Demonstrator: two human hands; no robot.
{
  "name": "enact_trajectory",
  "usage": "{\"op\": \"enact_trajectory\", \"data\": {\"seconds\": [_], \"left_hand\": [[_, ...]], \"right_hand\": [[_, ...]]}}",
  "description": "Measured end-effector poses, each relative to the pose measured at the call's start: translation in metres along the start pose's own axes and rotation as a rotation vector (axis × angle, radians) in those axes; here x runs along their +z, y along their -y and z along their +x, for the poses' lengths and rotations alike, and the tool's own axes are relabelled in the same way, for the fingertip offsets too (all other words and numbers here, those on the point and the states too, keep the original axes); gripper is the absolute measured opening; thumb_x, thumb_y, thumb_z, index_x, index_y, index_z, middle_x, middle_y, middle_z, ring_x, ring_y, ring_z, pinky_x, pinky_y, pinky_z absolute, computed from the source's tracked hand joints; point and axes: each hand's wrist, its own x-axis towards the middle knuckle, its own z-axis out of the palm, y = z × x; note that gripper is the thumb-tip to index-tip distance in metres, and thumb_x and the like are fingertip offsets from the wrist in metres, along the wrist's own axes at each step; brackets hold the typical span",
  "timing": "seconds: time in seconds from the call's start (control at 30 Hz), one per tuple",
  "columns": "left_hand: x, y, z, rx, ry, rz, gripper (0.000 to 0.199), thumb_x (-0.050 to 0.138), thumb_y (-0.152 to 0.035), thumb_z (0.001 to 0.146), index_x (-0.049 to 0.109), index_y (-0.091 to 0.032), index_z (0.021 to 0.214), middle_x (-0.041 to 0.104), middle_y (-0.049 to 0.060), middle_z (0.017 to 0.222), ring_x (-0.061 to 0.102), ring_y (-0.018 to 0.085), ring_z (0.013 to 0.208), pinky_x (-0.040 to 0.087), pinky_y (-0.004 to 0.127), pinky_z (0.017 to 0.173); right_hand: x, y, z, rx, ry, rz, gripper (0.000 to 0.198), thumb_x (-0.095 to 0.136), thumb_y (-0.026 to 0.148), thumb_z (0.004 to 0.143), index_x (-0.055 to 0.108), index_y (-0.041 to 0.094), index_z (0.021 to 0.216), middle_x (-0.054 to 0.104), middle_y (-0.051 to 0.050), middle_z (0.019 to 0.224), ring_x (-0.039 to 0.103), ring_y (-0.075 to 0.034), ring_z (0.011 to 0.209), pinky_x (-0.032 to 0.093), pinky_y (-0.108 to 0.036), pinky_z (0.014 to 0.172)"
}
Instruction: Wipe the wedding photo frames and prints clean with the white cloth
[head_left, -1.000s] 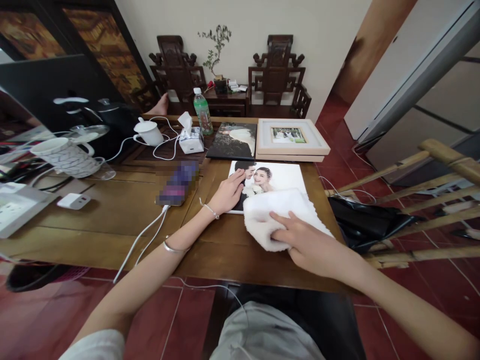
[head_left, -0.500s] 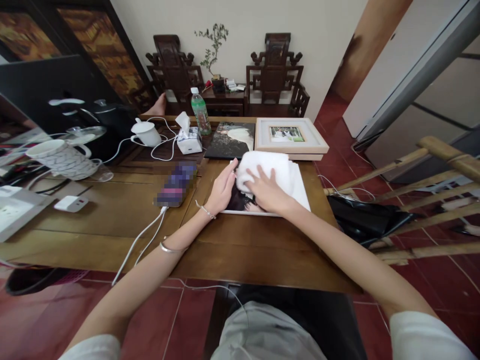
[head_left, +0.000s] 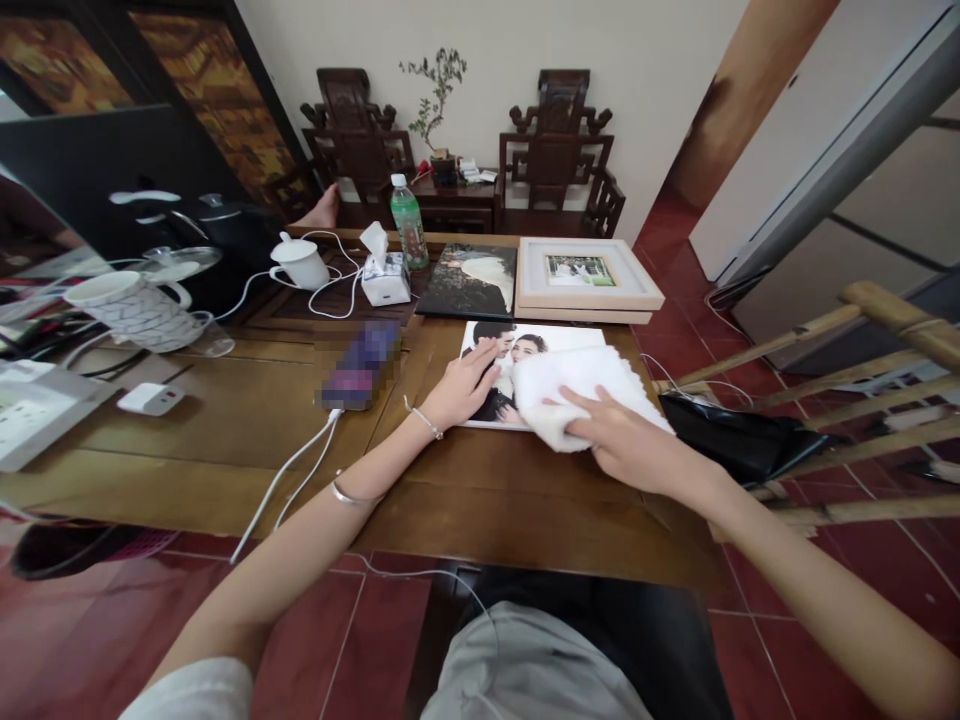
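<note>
A photo panel (head_left: pixel 487 408) showing two people lies flat on the wooden table in front of me. My left hand (head_left: pixel 466 385) rests on its left side, fingers stretched out. Over the panel's right part and past its right and front edges spreads a white fluffy cloth (head_left: pixel 581 385). My right hand (head_left: pixel 619 435) has hold of the cloth's near part, with a finger extended across the top and the thumb side tucked at the fold. The cloth covers much of the right half of the picture.
Behind the panel lie a dark photo panel (head_left: pixel 457 285) and a pale framed picture (head_left: pixel 589 285). A bottle (head_left: pixel 409 225), tissue box (head_left: pixel 386 280), lidded cup (head_left: pixel 300 265) and charging phone (head_left: pixel 360 370) stand or lie leftward. Patterned mug (head_left: pixel 131 310) and power strip (head_left: pixel 41 410) are far left.
My right hand has moved right and toward me with the cloth, uncovering the two people in the picture. My left hand has shifted slightly right and now lies flatter on the panel.
</note>
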Motion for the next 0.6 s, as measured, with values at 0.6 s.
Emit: {"op": "enact_trajectory", "data": {"seconds": [0.6], "left_hand": [[-0.006, -0.001, 0.001, 0.054, 0.009, 0.042, 0.037, 0.041, -0.032, 0.095, 0.06, -0.015, 0.121, 0.062, 0.013, 0.125, 0.058, 0.027, 0.117, 0.045, 0.043, 0.102]], "right_hand": [[-0.022, -0.007, 0.169, 0.108, -0.223, 0.162, 0.041, 0.04, 0.007, 0.073, 0.066, 0.016, 0.105, 0.068, -0.013, 0.108, 0.059, -0.026, 0.091, 0.039, -0.03, 0.075]]}}
